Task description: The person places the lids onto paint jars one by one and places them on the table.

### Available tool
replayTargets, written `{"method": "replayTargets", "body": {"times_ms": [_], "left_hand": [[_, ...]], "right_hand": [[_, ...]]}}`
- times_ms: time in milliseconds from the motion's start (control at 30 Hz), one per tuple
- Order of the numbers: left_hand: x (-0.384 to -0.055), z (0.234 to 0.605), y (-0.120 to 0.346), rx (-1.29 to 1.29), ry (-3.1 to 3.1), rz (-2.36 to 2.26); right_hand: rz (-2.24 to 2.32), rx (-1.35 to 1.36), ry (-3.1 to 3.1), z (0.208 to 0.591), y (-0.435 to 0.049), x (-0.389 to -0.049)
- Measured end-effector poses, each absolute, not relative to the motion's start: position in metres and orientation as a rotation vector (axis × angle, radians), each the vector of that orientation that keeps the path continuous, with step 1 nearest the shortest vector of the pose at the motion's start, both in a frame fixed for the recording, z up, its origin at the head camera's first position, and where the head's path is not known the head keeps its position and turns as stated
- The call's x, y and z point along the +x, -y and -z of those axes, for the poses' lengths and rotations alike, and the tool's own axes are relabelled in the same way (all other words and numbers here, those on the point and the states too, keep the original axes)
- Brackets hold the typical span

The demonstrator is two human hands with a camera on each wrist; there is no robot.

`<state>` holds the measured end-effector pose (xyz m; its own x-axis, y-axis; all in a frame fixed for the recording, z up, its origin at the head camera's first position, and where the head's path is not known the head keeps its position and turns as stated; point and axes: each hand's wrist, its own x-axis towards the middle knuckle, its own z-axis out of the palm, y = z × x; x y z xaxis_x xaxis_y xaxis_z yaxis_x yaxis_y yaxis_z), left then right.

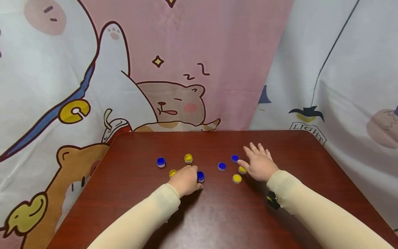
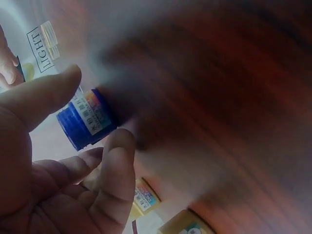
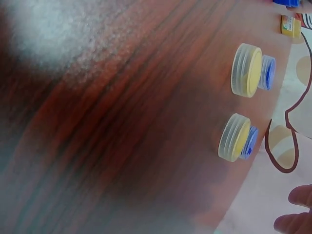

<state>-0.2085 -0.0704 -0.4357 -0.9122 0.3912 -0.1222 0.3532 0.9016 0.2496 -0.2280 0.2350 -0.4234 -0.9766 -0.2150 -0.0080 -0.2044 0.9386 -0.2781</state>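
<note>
- Well beyond the near blue jar hangs a cloth curtain, printed with cartoon animals and the word "LIGHT".
- Beneath that jar spreads a glossy, red-brown, wood-grained table.
- Right of it, the right hand reaches out, fingers straight and fanned, holding nothing, its cream sleeve trailing back.
- From its left comes the left hand, thumb and bent fingers on either side of it; whether they press it I cannot tell.
- Also left of it: another squat blue jar and two yellow jars, one partly hidden.
- Right of it lie four round caps, two blue, two yellow, with ribbed, clear rims.
- On its side, a label carries Chinese characters.
</note>
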Motion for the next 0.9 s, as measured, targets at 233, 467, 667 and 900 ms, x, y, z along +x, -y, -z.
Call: {"method": "replayTargets", "body": {"times_ms": [233, 467, 667, 900], "left_hand": [[-0.2146, 0.4374, 0.0668, 0.545, -2.893, -0.36], [-0.217, 0.437, 0.0651, 0.529, -2.867, -0.388], [-0.2171, 0.4367, 0.0653, 0.564, -2.865, -0.379], [-0.219, 0.4369, 0.0661, 0.563, -2.855, -0.405]], "right_hand": [[0.436, -0.344, -3.061, 0.4281, -0.2349, -0.2305], [0.433, -0.352, -3.054, 0.4294, -0.2375, -0.2303], [0.433, -0.351, -3.055, 0.4275, -0.2382, -0.229], [0.448, -0.354, -3.059, 0.4246, -0.2351, -0.227]]}}
